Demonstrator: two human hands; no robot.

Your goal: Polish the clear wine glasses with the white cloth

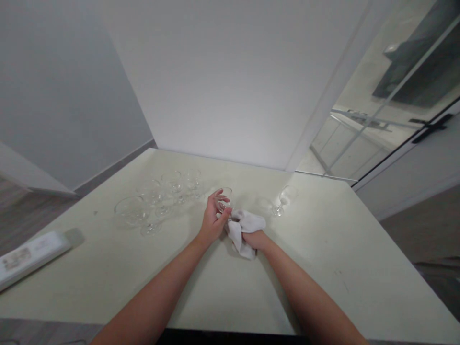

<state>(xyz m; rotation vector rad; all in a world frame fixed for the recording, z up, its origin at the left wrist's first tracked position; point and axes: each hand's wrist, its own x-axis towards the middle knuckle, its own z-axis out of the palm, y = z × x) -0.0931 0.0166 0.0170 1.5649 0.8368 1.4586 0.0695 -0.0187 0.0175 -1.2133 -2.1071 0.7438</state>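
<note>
step: i am wiping a glass (224,198) | left hand (212,220) grips it, right hand (254,238) clamps the cloth (241,225) | next: needs cloth turned around the bowl, gently

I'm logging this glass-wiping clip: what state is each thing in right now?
Clear stemmed glass: gripped in the left hand, off the table.
White cloth: crumpled, bunched in the right hand, against the held glass.
Lone clear wine glass: upright on the cream table.
Cluster of clear glasses: standing on the table.
White flat box: lying flat.
</note>
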